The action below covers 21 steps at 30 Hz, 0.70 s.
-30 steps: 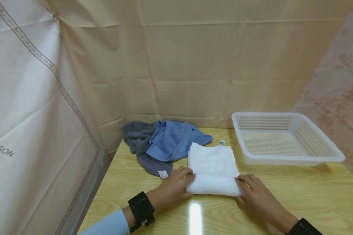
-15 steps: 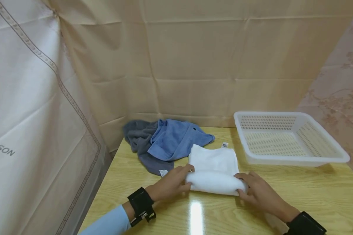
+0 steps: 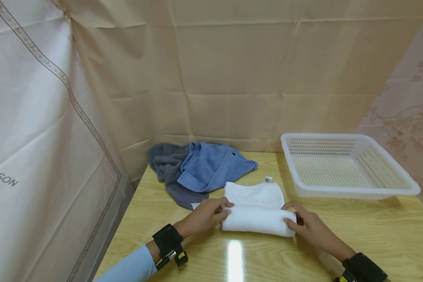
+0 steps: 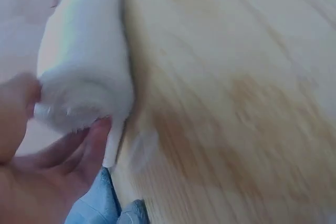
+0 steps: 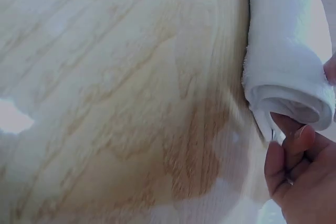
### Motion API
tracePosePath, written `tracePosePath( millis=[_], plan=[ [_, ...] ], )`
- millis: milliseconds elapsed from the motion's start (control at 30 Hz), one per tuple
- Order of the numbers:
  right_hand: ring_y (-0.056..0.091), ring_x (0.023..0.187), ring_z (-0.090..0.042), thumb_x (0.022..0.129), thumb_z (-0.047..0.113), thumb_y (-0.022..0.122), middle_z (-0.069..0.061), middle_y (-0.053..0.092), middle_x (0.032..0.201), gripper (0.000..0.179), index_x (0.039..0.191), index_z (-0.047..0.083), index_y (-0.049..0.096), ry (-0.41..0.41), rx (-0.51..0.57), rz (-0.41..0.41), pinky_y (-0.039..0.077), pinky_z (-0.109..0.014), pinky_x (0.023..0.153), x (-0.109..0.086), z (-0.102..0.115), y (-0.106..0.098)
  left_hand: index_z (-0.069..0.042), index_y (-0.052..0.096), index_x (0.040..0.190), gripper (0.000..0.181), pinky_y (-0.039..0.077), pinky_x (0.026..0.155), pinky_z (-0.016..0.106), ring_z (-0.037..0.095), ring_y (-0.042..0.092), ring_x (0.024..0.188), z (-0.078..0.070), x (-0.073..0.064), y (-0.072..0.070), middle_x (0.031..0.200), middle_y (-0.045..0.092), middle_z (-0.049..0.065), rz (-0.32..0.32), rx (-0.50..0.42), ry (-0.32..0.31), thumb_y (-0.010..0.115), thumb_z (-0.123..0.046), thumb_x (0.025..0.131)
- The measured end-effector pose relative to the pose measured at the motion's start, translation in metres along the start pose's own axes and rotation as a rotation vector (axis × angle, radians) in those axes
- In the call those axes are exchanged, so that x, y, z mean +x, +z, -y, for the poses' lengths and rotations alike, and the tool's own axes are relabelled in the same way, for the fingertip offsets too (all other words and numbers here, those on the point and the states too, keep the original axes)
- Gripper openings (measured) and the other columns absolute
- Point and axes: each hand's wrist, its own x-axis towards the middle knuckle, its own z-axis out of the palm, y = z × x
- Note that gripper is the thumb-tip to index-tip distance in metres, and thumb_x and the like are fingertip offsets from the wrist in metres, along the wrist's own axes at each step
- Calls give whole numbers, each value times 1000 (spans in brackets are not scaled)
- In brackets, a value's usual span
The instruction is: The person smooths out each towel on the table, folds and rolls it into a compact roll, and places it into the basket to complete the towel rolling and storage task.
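A white towel (image 3: 257,221) lies on the table, its near part rolled into a thick cylinder and its far part flat. My left hand (image 3: 208,215) grips the left end of the roll. In the left wrist view the thumb is on one side of the spiral end and the fingers (image 4: 97,142) are on the other. The right hand (image 3: 311,227) holds the opposite end, thumb on the near side. The right wrist view shows curled fingers (image 5: 296,145) by the roll's open spiral, with a loose layer of towel below it.
A blue towel (image 3: 215,166) overlaps a crumpled grey towel (image 3: 169,166) at the back left. The white perforated plastic basket (image 3: 350,192) stands at the back right. Beige cloth (image 3: 232,78) hangs behind the wooden table (image 3: 380,235).
The roll has turned over further away from me, and the flat part beyond it is shorter. Both hands have shifted their grip at its ends. The other towels and the basket stay put.
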Motion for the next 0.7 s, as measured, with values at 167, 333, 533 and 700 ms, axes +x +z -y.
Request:
tracePosePath(
  millis=[167, 333, 533, 700],
  plan=[
    [51, 75, -9, 87, 10, 82, 7, 59, 87, 29, 115, 13, 76, -88, -232, -139, 44, -25, 58, 1, 7, 4, -17, 75, 125, 36, 53, 82, 26, 13, 63, 103, -8, -2, 1, 125, 66, 0, -113, 444, 151, 64, -42, 102],
    [59, 97, -27, 97, 32, 71, -4, 64, 107, 29, 115, 10, 78, -322, -530, -244, 47, -43, 74, 3, 14, 2, -15, 73, 129, 63, 50, 77, 27, 17, 59, 99, -13, -4, 2, 123, 65, 0, -99, 686, 262, 77, -60, 85],
    [60, 100, -28, 108, 53, 40, -5, 68, 114, 58, 119, 8, 75, -499, -582, -252, 41, -48, 86, -1, 14, -4, -13, 69, 134, 58, 51, 85, 28, 16, 59, 107, -15, -5, 5, 124, 66, -1, -64, 666, 246, 78, -50, 90],
    [59, 111, -30, 103, 58, 45, -12, 64, 127, 70, 132, -3, 64, -521, -584, -151, 36, -38, 98, 1, 9, 0, -9, 69, 133, 52, 52, 85, 30, 17, 61, 105, -15, -8, 7, 123, 68, 3, -111, 671, 224, 76, -42, 93]
  ],
)
